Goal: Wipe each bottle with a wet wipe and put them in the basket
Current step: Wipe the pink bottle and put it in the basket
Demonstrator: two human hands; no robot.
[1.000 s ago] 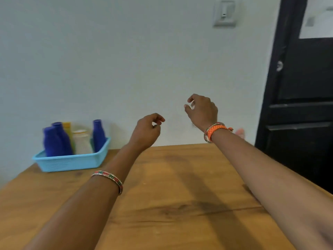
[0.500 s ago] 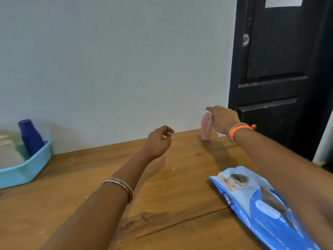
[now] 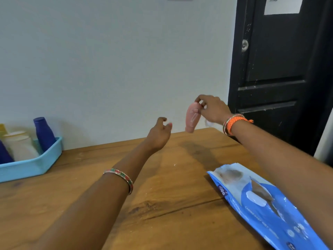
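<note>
Pink bottle [image 3: 192,117] held in air above far right part of table [image 3: 162,186], clear of the wood, tilted, one end up at the fingers and the other hanging down toward the table edge. Motion blur on bottle; label not readable. Pinched at upper end by right hand [image 3: 212,110], fingers curled over the top, thumb side toward the wall. Orange cord bracelet [image 3: 234,123] on right wrist. Something small and pale visible just under the right palm; cannot tell what.

Left hand [image 3: 159,133] just left of and below the bottle, not touching it, raised off the table, fingers loosely curled, holding nothing. Beaded bangle [image 3: 119,178] on left forearm.

Wet wipe pack [image 3: 266,204], blue and white, flat on table at near right, under the right forearm, well apart from the bottle. Whether flap is lifted: cannot tell.

Light blue basket [image 3: 36,163] at far left of table against the wall, partly cut by frame edge. Inside, upright: dark blue bottle [image 3: 44,133] at right end, white bottles [image 3: 19,147] in middle, a second dark blue bottle [image 3: 4,154] at frame edge, a yellow one [image 3: 2,129] behind, mostly hidden.

Pale wall [image 3: 117,60] behind table. Black door [image 3: 279,69] at right, round metal lock [image 3: 245,45] on its edge, white paper [image 3: 282,5] fixed near its top.
</note>
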